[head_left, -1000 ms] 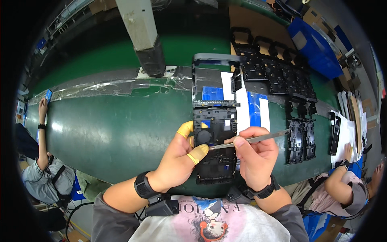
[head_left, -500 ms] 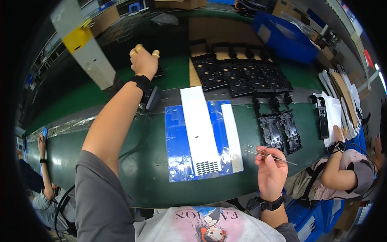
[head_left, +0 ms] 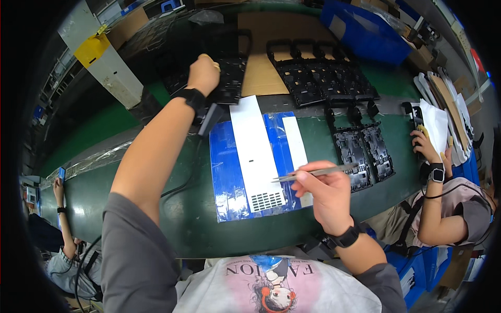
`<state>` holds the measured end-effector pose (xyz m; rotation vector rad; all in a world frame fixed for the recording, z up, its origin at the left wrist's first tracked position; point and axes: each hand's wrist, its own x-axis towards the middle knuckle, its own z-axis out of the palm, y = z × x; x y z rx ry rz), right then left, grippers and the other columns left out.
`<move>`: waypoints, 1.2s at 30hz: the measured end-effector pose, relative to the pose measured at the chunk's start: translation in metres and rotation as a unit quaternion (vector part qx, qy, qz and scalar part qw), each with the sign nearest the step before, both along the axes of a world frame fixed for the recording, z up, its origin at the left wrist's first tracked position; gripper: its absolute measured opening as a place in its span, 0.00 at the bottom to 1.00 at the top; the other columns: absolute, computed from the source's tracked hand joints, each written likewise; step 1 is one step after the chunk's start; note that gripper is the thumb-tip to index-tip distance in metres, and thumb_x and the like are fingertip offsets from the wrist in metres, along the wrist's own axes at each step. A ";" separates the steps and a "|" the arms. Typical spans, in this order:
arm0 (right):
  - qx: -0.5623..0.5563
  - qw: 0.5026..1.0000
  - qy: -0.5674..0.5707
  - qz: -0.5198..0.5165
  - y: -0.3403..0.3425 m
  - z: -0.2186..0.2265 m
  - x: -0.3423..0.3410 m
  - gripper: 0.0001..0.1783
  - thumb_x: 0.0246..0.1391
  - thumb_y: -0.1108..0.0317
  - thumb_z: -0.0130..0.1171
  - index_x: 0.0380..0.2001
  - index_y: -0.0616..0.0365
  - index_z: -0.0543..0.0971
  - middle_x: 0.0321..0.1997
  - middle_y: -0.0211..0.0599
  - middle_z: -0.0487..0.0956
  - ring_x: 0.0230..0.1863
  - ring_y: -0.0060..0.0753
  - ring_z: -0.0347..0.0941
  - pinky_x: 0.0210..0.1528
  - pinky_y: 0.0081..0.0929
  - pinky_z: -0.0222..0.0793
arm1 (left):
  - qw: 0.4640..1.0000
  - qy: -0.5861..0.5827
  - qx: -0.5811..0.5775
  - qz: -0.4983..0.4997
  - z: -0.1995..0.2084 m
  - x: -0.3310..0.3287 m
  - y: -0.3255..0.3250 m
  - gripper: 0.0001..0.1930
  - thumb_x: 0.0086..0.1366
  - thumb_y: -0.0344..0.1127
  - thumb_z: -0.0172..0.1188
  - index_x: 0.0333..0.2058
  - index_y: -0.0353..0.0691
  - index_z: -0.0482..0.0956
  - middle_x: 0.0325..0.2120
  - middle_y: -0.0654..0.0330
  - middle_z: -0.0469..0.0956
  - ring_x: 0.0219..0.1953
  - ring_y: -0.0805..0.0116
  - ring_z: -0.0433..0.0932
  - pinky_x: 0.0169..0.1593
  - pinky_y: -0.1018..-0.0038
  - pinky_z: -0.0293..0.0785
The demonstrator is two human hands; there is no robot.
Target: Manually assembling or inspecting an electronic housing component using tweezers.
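My left hand (head_left: pixel 204 74), with a yellow finger cot, is closed at the left side of a black plastic frame (head_left: pixel 229 78). Its fingertips are partly hidden, and the frame is blurred. My right hand (head_left: pixel 331 195) grips metal tweezers (head_left: pixel 318 172) between thumb and fingers, their tips pointing left over the right edge of a long white sheet (head_left: pixel 253 141). Several small dark rectangular labels (head_left: pixel 267 201) form a grid at the near end of that sheet. It lies on a blue plastic-wrapped board (head_left: pixel 224 172), with a narrower white strip (head_left: pixel 296 143) on the right.
Several black frames (head_left: pixel 323 78) stand in a row on cardboard (head_left: pixel 261 62). Two smaller black frames (head_left: pixel 360 154) lie nearer right. A blue bin (head_left: pixel 360 34) stands behind; a white post (head_left: pixel 112 70) rises at left. Co-workers' hands (head_left: pixel 427 146) show at both sides.
The leftmost black frame has moved left, away from the row, with my left hand now at it. My right hand has brought the tweezers left, over the white sheet.
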<state>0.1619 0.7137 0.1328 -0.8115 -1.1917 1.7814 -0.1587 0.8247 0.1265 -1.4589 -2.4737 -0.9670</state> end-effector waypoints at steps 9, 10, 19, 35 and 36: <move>-0.034 0.997 -0.068 0.005 -0.002 -0.026 -0.006 0.07 0.40 0.78 0.54 0.28 0.64 0.69 0.19 0.34 0.72 0.17 0.15 0.67 0.15 0.08 0.58 | 0.861 -0.482 0.139 -0.087 0.045 0.047 -0.154 0.15 0.59 0.38 0.45 0.37 0.30 0.69 0.30 0.63 0.71 0.34 0.77 0.69 0.36 0.82 0.64; -0.037 0.997 -0.072 0.012 -0.003 -0.026 -0.006 0.08 0.41 0.78 0.53 0.28 0.63 0.69 0.19 0.33 0.72 0.17 0.15 0.67 0.15 0.08 0.58 | 0.835 -0.523 0.155 -0.074 0.047 0.057 -0.173 0.15 0.60 0.38 0.45 0.39 0.30 0.68 0.31 0.62 0.71 0.35 0.77 0.69 0.37 0.82 0.64; -0.014 0.992 -0.123 0.006 -0.007 -0.027 -0.013 0.08 0.40 0.78 0.54 0.29 0.65 0.70 0.18 0.34 0.73 0.16 0.15 0.66 0.14 0.07 0.57 | 0.682 -0.670 0.285 -0.067 0.037 0.110 -0.220 0.14 0.60 0.39 0.43 0.43 0.38 0.64 0.34 0.61 0.71 0.34 0.75 0.71 0.37 0.79 0.69; 0.007 0.999 0.021 0.036 -0.034 0.015 -0.037 0.08 0.40 0.81 0.53 0.28 0.65 0.70 0.23 0.37 0.72 0.19 0.18 0.65 0.20 0.12 0.60 | 0.518 -0.822 0.200 -0.127 0.004 0.125 -0.222 0.18 0.61 0.39 0.42 0.49 0.46 0.56 0.44 0.61 0.64 0.45 0.70 0.66 0.47 0.70 0.65; 0.002 0.999 0.013 0.049 -0.035 0.015 -0.043 0.08 0.40 0.81 0.53 0.28 0.65 0.70 0.24 0.37 0.72 0.20 0.18 0.66 0.21 0.11 0.61 | 0.506 -0.830 0.209 -0.110 0.008 0.126 -0.222 0.17 0.61 0.37 0.42 0.49 0.43 0.56 0.42 0.61 0.65 0.42 0.73 0.67 0.44 0.74 0.67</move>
